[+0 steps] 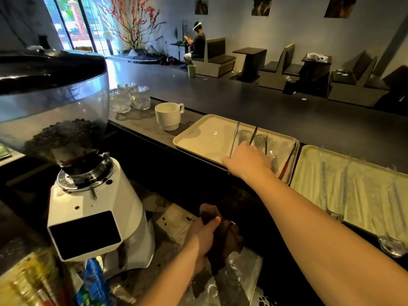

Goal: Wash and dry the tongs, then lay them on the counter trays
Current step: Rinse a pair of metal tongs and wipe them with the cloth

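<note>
A: Right hand (248, 160) fingers?
B: Hidden behind the palm. It reaches over the near tray (198, 140), metal tongs (234, 140) sticking out past it. Can't tell if gripping.
A: Left hand (204, 233)?
B: Fingers curled round a dark brown cloth (229, 237), low by the white coffee grinder (95, 208).
A: Other tongs?
B: Red-handled pair (287, 162) at that tray's right edge. More lie in the second tray (309, 155), blurred. Both trays on the worktop (141, 124), white mug (169, 115) just left.

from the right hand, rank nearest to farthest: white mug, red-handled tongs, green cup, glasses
1. red-handled tongs, just right of the right hand, same tray
2. white mug, left on the counter
3. glasses, further left
4. green cup, far across the room
</note>
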Action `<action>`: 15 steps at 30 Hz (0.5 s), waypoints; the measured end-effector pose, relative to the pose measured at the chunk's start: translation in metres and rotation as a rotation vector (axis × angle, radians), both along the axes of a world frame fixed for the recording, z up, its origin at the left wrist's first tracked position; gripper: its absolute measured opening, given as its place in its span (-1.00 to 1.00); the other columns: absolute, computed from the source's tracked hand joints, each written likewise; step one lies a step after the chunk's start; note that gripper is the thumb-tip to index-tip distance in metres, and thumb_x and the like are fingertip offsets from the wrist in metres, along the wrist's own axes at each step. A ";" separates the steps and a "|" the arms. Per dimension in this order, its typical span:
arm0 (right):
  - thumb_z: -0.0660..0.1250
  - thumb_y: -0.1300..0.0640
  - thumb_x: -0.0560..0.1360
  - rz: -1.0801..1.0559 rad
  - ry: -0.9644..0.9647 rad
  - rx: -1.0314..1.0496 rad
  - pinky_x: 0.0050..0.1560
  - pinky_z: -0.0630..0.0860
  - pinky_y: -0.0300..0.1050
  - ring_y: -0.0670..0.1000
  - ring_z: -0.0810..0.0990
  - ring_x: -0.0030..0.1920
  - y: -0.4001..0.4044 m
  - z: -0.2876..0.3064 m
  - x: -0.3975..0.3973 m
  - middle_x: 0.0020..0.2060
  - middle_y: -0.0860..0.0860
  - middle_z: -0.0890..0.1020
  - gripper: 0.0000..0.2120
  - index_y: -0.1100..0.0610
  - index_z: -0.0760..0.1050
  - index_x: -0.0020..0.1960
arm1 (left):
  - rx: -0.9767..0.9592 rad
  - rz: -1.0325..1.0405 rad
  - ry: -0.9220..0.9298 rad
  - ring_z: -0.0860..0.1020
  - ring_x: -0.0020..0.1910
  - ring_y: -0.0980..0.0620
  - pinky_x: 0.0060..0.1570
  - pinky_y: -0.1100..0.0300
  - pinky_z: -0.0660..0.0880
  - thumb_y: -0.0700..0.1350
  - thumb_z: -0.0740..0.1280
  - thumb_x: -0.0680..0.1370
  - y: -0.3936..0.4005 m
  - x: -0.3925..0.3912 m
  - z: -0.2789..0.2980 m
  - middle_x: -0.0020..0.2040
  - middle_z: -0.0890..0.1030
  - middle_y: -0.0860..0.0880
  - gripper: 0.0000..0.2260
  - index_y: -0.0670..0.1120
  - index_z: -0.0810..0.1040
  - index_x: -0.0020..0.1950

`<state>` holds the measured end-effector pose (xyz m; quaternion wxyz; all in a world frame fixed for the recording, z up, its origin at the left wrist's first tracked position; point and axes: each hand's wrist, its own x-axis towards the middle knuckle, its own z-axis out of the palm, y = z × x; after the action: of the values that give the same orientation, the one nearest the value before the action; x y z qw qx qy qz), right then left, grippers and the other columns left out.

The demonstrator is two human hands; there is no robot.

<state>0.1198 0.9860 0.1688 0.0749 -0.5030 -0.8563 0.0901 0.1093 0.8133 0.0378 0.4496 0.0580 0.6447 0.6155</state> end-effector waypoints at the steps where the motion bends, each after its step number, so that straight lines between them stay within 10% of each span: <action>1: 0.27 -0.22 0.48 0.010 0.012 0.056 -0.39 0.33 -0.11 0.11 0.50 -0.19 -0.003 0.001 0.003 -0.12 0.05 0.54 -0.45 0.16 0.38 0.29 | -0.005 0.009 0.013 0.71 -0.06 -0.07 -0.14 0.17 0.60 -0.07 0.36 0.61 0.000 -0.001 0.001 -0.02 0.73 -0.09 -0.82 -0.06 0.61 0.19; 9: 0.25 -0.09 0.52 0.342 0.157 -0.201 -0.36 0.42 -0.08 0.03 0.55 -0.27 -0.067 0.001 0.022 -0.30 0.02 0.60 -0.73 0.08 0.53 -0.20 | 0.016 0.049 -0.075 0.73 -0.02 -0.10 0.10 0.02 0.63 -0.01 0.42 0.56 -0.038 -0.008 -0.002 -0.01 0.76 -0.07 -0.82 0.02 0.63 0.15; 15: 0.32 -0.05 0.56 0.485 0.298 -0.478 -0.34 0.45 -0.13 0.00 0.60 -0.32 -0.140 -0.024 0.016 -0.26 0.12 0.68 -0.73 0.15 0.55 -0.14 | 0.019 0.209 -0.154 0.70 0.05 -0.18 0.17 -0.12 0.61 -0.12 0.36 0.60 -0.105 -0.022 -0.014 0.06 0.73 -0.16 -0.78 -0.07 0.61 0.24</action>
<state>0.1357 0.8464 0.1448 0.0558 -0.2702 -0.8850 0.3749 0.0876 0.7085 0.0242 0.4306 -0.0527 0.6049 0.6677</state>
